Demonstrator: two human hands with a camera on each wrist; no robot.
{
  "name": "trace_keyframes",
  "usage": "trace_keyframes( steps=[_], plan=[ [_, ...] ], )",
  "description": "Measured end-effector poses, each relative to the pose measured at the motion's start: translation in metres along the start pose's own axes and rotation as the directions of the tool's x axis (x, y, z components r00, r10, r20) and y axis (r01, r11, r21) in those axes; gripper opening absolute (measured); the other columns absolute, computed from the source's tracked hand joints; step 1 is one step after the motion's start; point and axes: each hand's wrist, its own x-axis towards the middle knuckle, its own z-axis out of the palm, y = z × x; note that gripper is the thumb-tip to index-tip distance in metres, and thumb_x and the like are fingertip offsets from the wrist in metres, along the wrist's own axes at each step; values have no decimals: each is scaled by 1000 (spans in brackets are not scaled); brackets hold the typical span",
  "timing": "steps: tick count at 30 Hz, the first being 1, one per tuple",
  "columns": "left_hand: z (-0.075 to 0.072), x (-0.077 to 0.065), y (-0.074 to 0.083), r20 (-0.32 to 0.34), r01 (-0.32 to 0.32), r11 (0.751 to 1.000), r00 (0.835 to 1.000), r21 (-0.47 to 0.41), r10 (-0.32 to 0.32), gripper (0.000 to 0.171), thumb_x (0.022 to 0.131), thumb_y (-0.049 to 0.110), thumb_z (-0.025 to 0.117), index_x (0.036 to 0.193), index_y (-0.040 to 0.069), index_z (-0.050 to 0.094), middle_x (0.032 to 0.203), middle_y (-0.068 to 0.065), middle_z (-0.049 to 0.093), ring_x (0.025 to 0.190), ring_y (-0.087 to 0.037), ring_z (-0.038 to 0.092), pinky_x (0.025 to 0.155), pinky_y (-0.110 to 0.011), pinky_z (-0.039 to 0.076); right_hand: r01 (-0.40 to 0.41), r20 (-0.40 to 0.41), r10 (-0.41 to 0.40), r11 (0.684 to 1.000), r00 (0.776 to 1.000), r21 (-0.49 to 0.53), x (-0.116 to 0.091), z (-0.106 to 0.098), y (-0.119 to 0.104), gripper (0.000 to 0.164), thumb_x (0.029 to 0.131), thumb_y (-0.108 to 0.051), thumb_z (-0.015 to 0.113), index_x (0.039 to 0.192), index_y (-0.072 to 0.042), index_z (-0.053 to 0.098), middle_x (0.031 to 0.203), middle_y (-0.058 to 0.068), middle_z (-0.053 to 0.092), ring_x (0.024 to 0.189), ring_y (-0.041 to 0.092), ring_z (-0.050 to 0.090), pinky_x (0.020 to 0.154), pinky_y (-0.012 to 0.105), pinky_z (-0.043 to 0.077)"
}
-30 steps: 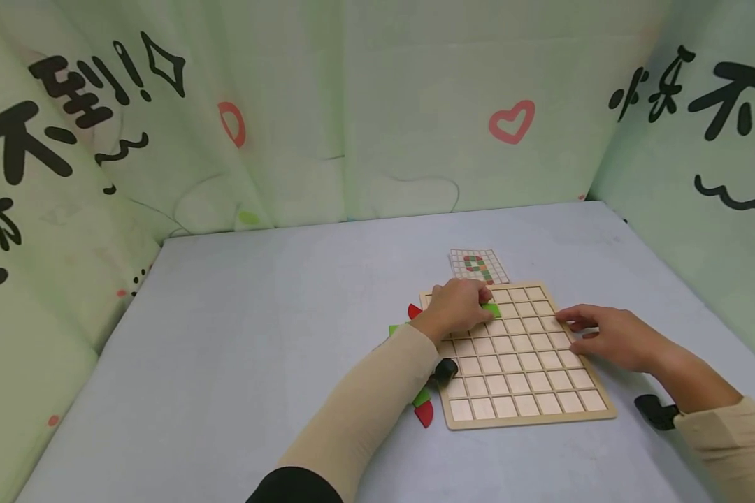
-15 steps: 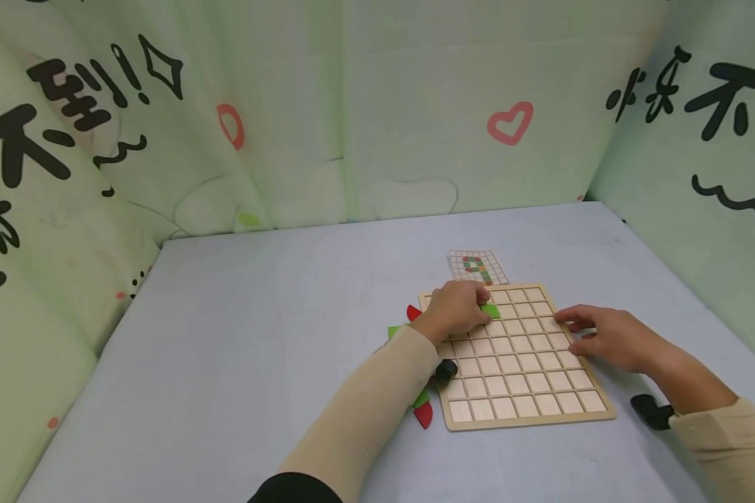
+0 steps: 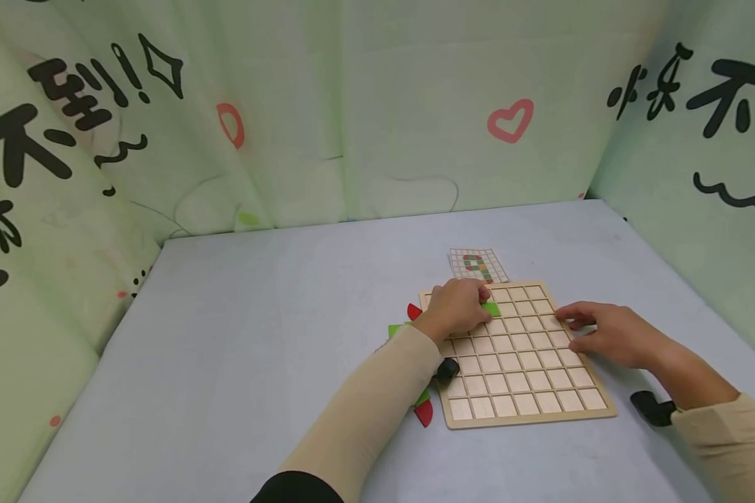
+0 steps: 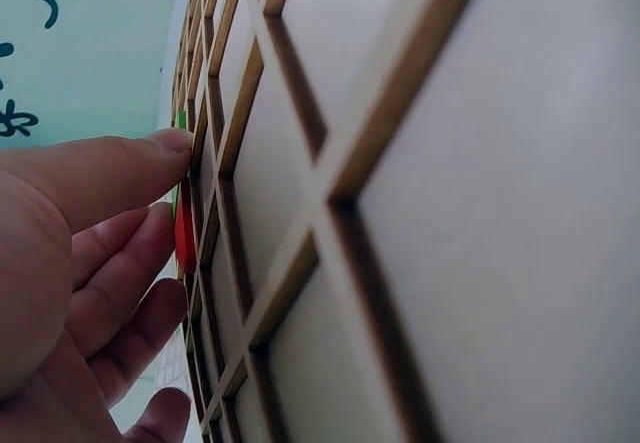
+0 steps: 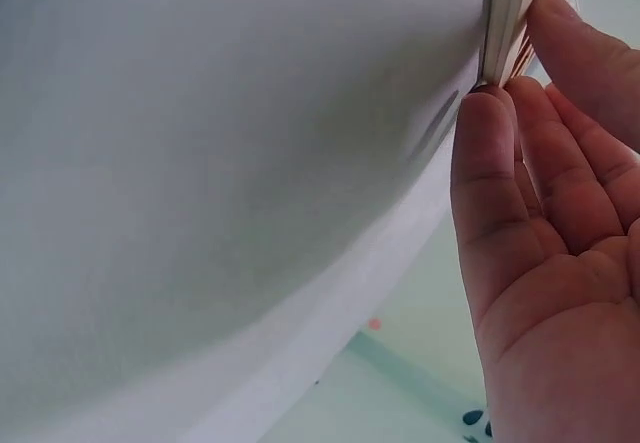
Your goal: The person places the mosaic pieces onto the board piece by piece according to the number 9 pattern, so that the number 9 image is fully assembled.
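Note:
A wooden grid board [image 3: 519, 363] with pale square cells lies on the table at the right. My left hand [image 3: 457, 305] is over its far left part, thumb and fingertips down at the cells. In the left wrist view a red tile [image 4: 184, 228] stands at the index fingertip, and the thumb is close by; I pinch it against the grid. A bright green tile [image 3: 491, 309] sits in a cell beside that hand. My right hand [image 3: 616, 335] rests loosely curved fingertips and thumb along the board's right edge [image 5: 510, 23].
Beyond the board lies a pattern card [image 3: 478, 264] with a coloured grid drawing. Left of the board are a red piece [image 3: 414, 311], a green piece [image 3: 395, 330] and another red piece [image 3: 424, 413], some partly behind the left arm. A printed curtain [image 3: 415, 112] encloses the table.
Both hands stay almost where they were over the last second. The left hand stays at the same cells and the board has not visibly moved.

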Motion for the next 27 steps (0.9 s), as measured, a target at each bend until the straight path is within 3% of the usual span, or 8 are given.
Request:
trace_keyframes(
  steps=[14, 21, 27],
  plan=[
    [-3, -2, -3, -8, 11, 1000, 1000, -5, -11, 23, 90, 32, 76, 109, 23, 69, 100, 18, 63, 89, -4, 53, 83, -30, 39, -19, 7, 19, 1000, 1000, 6, 6, 2, -4, 51, 84, -11, 76, 131, 5, 59, 118, 26, 64, 111, 45, 58, 87, 57, 47],
    [-4, -1, -6, -4, 28, 1000, 1000, 5, -28, 24, 90, 30, 75, 113, 24, 70, 101, 18, 64, 91, -3, 54, 84, -29, 39, -7, 9, 7, 1000, 1000, 1, 7, 3, -8, 51, 84, -11, 76, 131, 3, 59, 118, 23, 65, 111, 42, 59, 88, 54, 46],
    [-6, 0, -11, 8, 8, 1000, 1000, -23, -7, 24, 89, 30, 75, 112, 22, 70, 100, 17, 63, 91, -3, 55, 85, -30, 40, -3, 13, 3, 1000, 1000, 17, 8, 3, -10, 53, 84, -12, 77, 131, 4, 59, 118, 24, 65, 111, 43, 59, 87, 54, 47]
  ],
)
